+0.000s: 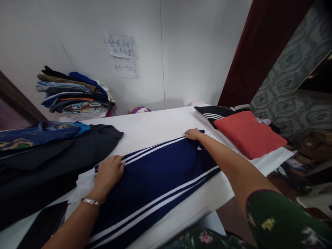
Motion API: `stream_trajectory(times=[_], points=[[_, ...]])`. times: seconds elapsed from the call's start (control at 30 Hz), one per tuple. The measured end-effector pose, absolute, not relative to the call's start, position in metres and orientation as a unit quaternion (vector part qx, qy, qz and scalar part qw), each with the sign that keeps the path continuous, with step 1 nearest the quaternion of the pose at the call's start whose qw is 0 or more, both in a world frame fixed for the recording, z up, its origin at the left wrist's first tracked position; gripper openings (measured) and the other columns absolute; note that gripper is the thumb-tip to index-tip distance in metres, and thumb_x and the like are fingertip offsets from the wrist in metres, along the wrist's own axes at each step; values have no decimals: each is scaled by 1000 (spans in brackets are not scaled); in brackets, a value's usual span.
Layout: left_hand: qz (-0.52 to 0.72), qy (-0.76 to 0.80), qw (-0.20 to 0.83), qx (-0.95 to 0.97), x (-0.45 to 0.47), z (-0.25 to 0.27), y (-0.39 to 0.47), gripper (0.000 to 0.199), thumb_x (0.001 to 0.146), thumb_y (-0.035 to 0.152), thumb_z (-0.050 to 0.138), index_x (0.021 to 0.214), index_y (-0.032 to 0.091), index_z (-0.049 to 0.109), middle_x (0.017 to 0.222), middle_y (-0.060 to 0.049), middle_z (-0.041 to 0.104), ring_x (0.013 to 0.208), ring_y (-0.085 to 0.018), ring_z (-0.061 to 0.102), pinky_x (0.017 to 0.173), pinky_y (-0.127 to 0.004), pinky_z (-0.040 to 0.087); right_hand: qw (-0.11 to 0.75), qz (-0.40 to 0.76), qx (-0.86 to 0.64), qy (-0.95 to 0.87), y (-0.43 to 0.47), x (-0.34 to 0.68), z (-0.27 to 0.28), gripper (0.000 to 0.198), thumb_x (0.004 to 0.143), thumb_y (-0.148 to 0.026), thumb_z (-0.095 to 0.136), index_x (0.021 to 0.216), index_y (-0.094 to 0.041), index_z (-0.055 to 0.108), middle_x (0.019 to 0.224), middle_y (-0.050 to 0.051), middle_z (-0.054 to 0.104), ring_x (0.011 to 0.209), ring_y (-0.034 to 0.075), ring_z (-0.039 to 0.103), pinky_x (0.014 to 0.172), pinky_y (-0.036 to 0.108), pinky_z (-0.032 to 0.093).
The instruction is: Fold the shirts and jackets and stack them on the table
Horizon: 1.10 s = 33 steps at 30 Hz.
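Note:
A navy blue garment (155, 169) with paired white stripes along both long edges lies spread at a slant on the white table. My left hand (110, 173), with a bracelet at its wrist, is closed with bent fingers over the garment's far edge near its left end. At the far right corner my right hand (193, 134) pinches the striped edge, its fingers curled together. The fingertips of both hands are partly hidden against the cloth. White cloth (84, 186) shows beside the garment's left end.
Dark clothes (64, 162) lie in a heap on the left. Behind them rises a tall stack of folded clothes (75, 95). To the right, a folded red garment (249, 133) rests beside a black striped one (215, 113). Handwritten paper signs (123, 46) hang on the wall.

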State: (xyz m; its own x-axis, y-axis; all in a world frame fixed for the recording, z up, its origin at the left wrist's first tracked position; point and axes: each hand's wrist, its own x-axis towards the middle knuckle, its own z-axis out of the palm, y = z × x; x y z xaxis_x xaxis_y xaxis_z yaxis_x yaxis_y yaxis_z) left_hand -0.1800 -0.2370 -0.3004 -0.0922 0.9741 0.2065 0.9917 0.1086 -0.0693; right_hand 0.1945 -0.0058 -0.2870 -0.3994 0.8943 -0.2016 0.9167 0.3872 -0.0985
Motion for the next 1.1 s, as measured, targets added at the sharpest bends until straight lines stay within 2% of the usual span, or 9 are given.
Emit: stream_trajectory(times=[0.1,0.17,0.23,0.37,0.5,0.67,0.8,0.9,1.1], points=[[-56,-732,114,-669,-183,-301,-236,45,90,34,35,116,12,65,117,-15,66,107,-29,59,93,-37,44,83,-99,540,832,-4,198,-281,39,81,-25,57,117,-22,71,120,8,70,112,26,63,95,33,44],[-66,-731,120,-669,-184,-301,-236,45,89,35,37,114,13,67,116,-15,66,106,-29,59,94,-37,44,84,-96,530,838,-6,202,-278,38,78,-23,59,112,-22,73,117,8,71,108,25,64,89,29,46],[-67,-735,116,-665,-184,-299,-236,45,89,36,36,113,13,68,116,-14,66,104,-29,59,95,-37,43,72,-88,518,848,-9,207,-275,40,78,-23,59,116,-21,71,120,8,69,109,24,63,88,27,46],[-42,-749,66,-658,-182,-293,-236,49,92,40,30,102,15,71,107,-13,70,100,-29,62,89,-39,45,38,-69,510,857,-18,223,-275,46,84,-27,56,128,-17,63,129,11,64,117,24,59,96,27,42],[-42,-769,40,-637,-178,-287,-238,52,93,46,26,92,17,69,94,-12,74,92,-29,67,81,-38,45,27,-58,510,858,-22,237,-279,39,88,-29,53,123,-18,66,125,10,66,116,23,58,98,28,41],[-43,-791,33,-610,-176,-283,-239,52,93,46,25,101,17,67,84,-13,74,82,-29,69,74,-35,45,34,-42,515,855,-17,246,-280,41,84,-29,57,122,-20,67,129,10,62,122,26,53,101,31,38],[-39,-789,35,-612,-176,-282,-239,52,93,45,24,100,17,68,83,-14,74,79,-29,69,72,-35,45,54,-43,541,838,-13,250,-278,34,81,-26,56,110,-18,71,117,11,69,108,27,62,90,32,44],[-26,-789,37,-613,-176,-282,-239,51,93,44,25,100,17,68,83,-14,74,78,-29,69,72,-35,46,60,-38,555,829,-11,251,-277,35,79,-24,57,111,-18,70,117,12,69,105,27,63,85,32,45],[-15,-791,44,-610,-179,-285,-238,47,93,43,27,101,20,67,83,-11,75,77,-28,70,72,-35,46,73,-38,563,822,-10,253,-273,25,76,-22,60,97,-20,74,106,10,73,104,27,64,92,33,41]])
